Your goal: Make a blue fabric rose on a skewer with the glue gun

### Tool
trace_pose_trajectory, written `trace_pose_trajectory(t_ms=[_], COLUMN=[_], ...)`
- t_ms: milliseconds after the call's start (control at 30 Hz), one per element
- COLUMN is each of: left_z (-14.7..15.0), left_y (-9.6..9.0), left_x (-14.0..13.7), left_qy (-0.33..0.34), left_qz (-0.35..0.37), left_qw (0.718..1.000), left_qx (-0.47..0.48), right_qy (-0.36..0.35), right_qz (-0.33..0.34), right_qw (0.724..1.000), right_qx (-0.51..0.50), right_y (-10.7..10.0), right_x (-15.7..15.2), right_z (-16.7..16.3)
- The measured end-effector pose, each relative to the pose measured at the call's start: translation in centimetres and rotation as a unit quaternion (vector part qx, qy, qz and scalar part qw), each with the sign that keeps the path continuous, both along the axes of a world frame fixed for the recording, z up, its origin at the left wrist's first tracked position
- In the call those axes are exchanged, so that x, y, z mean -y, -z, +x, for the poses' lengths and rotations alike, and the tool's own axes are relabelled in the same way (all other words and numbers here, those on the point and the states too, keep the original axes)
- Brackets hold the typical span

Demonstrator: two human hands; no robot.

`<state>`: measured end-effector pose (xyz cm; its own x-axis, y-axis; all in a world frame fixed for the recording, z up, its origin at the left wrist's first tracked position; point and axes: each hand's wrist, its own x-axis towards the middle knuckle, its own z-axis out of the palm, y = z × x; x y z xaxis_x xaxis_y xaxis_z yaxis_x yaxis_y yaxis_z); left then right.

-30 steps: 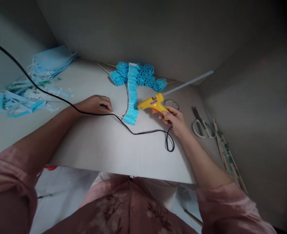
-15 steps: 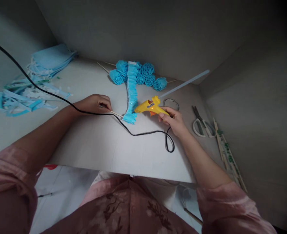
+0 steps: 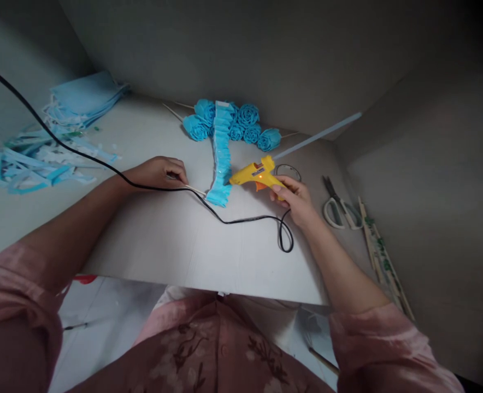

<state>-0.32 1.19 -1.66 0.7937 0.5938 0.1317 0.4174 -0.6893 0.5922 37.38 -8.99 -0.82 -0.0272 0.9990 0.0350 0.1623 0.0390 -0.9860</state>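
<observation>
My right hand [image 3: 293,197] grips a yellow glue gun [image 3: 254,173] with a clear glue stick [image 3: 319,134] jutting from its back. Its nozzle points left at a pleated blue strip [image 3: 221,155] lying on the white table [image 3: 163,245]. My left hand [image 3: 157,173] rests on the table, pinching a thin wooden stick [image 3: 195,190] whose far end reaches the bottom of the blue strip. Behind the strip lie several blue fabric roses [image 3: 245,125].
The gun's black cord [image 3: 81,155] crosses my left arm and loops near my right wrist. Blue mask scraps [image 3: 40,161] and stacked masks [image 3: 83,98] lie at the left. Scissors [image 3: 337,207], a wire ring [image 3: 288,172] and packed sticks [image 3: 383,262] lie at the right.
The glue gun dipped toward the lower end of the blue strip, then lifted back a little to the right. My left hand kept still on the stick.
</observation>
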Motion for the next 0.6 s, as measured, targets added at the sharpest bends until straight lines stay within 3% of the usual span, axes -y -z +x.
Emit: trace_pose_trajectory(t_ms=[267,600], left_z=[0.1,0.0], left_y=[0.0,-0.1], left_x=[0.0,0.0], left_qy=[0.001,-0.005], left_qz=[0.001,-0.012], left_qw=[1.000,1.000], left_qx=[-0.007,-0.010], right_qy=[0.002,0.003], right_qz=[-0.006,0.010], right_qw=[0.999,1.000], right_qx=[-0.040,0.008], right_y=[0.3,0.7], right_x=[0.0,-0.3], right_z=[-0.5,0.0])
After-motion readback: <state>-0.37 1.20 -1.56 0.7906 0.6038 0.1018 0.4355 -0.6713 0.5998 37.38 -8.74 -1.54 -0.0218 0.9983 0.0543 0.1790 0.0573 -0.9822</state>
